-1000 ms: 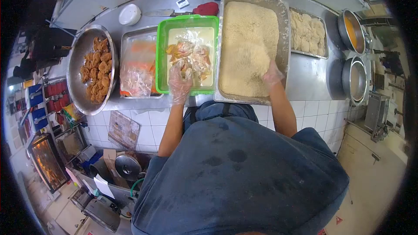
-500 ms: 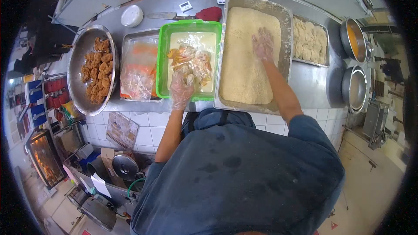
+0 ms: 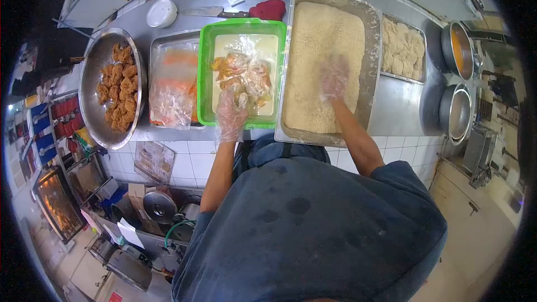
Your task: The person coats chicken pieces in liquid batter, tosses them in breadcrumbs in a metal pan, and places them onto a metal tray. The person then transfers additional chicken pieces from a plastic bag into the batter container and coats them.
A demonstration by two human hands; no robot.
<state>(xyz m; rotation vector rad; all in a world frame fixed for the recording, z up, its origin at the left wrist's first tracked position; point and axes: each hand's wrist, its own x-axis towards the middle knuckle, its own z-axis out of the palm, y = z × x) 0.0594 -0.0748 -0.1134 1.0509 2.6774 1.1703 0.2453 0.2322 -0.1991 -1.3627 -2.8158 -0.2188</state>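
Note:
My left hand (image 3: 231,113), in a clear plastic glove, reaches over the near rim of a green tub (image 3: 206,72). Its fingertips are at raw chicken pieces (image 3: 258,78) lying in pale liquid. Batter and chicken obscure the fingers, so I cannot tell whether they grip a piece. In a deep metal pan (image 3: 373,50) to the right, my right hand (image 3: 335,78), also gloved, is low over the breading flour (image 3: 316,33). Motion blurs it, but the fingers look stretched out and nothing shows in them.
Left of the tub are a tray with plastic-wrapped orange food (image 3: 172,86) and a bowl of fried chicken (image 3: 120,92). A knife (image 3: 210,12), red cloth (image 3: 268,9) and white container (image 3: 161,13) sit behind. Coated pieces (image 3: 403,50) and metal bowls (image 3: 456,113) stand right.
My right hand has moved toward me across the flour and is now blurred. My left hand stays at the chicken in the green tub. The whole view has shifted slightly.

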